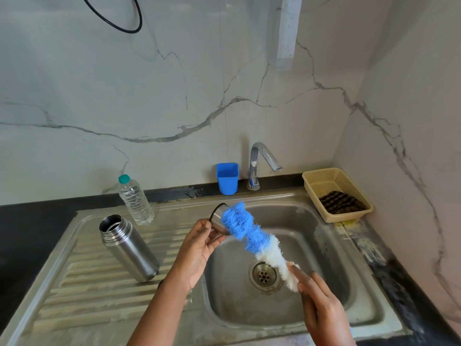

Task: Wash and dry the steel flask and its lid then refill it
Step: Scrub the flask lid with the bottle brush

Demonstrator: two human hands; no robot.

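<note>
Two hands busy over the sink (294,203): left hand (199,243) pinches the steel lid (219,221), right hand (321,303) grips the bottle brush (252,236), its blue bristles against the lid. The open steel flask (128,248) stands on the drainboard beside a water bottle (136,201).
</note>
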